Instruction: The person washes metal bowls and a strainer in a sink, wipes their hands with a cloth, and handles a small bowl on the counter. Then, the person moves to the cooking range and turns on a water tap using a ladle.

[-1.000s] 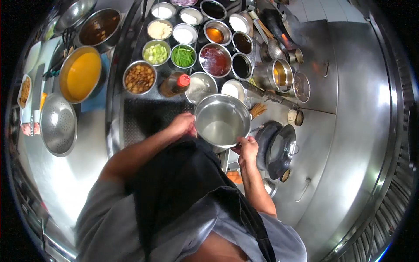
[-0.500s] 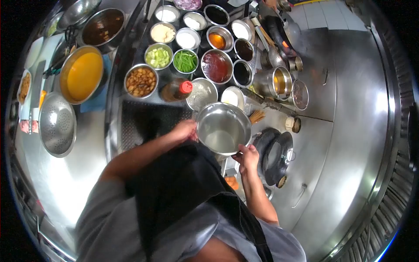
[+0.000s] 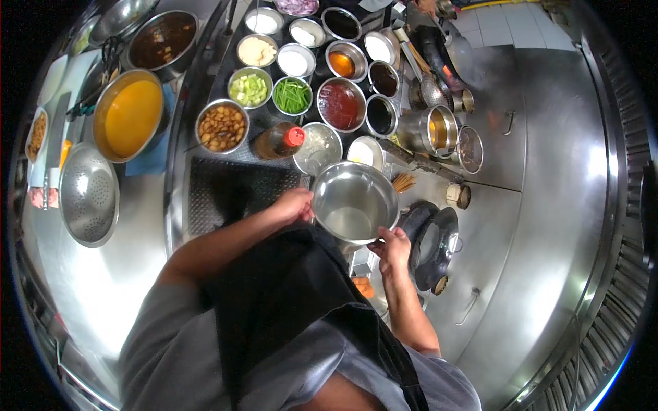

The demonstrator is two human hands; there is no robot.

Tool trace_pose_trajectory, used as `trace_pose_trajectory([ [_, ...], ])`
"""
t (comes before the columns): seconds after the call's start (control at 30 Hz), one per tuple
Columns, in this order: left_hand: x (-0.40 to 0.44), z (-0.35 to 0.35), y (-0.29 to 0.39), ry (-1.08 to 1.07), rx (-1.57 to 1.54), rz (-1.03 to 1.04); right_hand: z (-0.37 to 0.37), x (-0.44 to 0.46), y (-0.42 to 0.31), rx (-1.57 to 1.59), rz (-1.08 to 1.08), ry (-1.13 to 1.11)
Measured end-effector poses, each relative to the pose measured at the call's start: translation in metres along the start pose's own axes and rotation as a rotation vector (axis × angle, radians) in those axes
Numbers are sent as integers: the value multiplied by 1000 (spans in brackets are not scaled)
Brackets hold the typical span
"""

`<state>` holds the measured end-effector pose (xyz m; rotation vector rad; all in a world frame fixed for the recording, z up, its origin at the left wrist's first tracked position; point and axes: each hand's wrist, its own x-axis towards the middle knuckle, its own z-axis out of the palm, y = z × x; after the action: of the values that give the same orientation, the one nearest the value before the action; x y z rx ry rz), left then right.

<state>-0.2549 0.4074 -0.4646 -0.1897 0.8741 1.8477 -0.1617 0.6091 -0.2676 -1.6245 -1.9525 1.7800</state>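
Observation:
A large metal pot [image 3: 356, 202] with pale, cloudy liquid at its bottom is held in front of my body. My left hand [image 3: 295, 205] grips its left rim, and my right hand [image 3: 392, 248] grips its lower right edge. Just beyond the pot are a bowl of white contents [image 3: 365, 152] and a metal bowl with clear, whitish liquid [image 3: 318, 148]. A brown bottle with a red cap [image 3: 279, 141] lies left of these, near a bowl of browned chunks [image 3: 222, 127].
Small bowls of sauces, green pieces [image 3: 291, 95] and powders fill the counter ahead. On the left are a bowl of orange liquid [image 3: 128, 116] and a colander [image 3: 89, 195]. Woks [image 3: 436, 246] and an oil pot [image 3: 432, 130] stand right. Another person's hand [image 3: 426, 7] shows at the top.
Both my hands and the pot have shifted slightly right and toward my body. The view has moved a little, and another person's hand has come into sight at the top.

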Motion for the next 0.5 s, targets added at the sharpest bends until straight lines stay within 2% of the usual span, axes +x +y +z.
trace_pose_trajectory([
  [0.07,-5,5,4,47,-53,-8,-2,3,2,-9,4,-8],
  [0.17,0,0,2,36,23,-7,-1,2,1,-5,0,-9],
  [0.27,2,-2,2,-8,-47,2,-7,9,5,-54,22,-41],
  [0.5,-1,0,8,7,-1,19,-9,14,7,-64,20,-46],
])
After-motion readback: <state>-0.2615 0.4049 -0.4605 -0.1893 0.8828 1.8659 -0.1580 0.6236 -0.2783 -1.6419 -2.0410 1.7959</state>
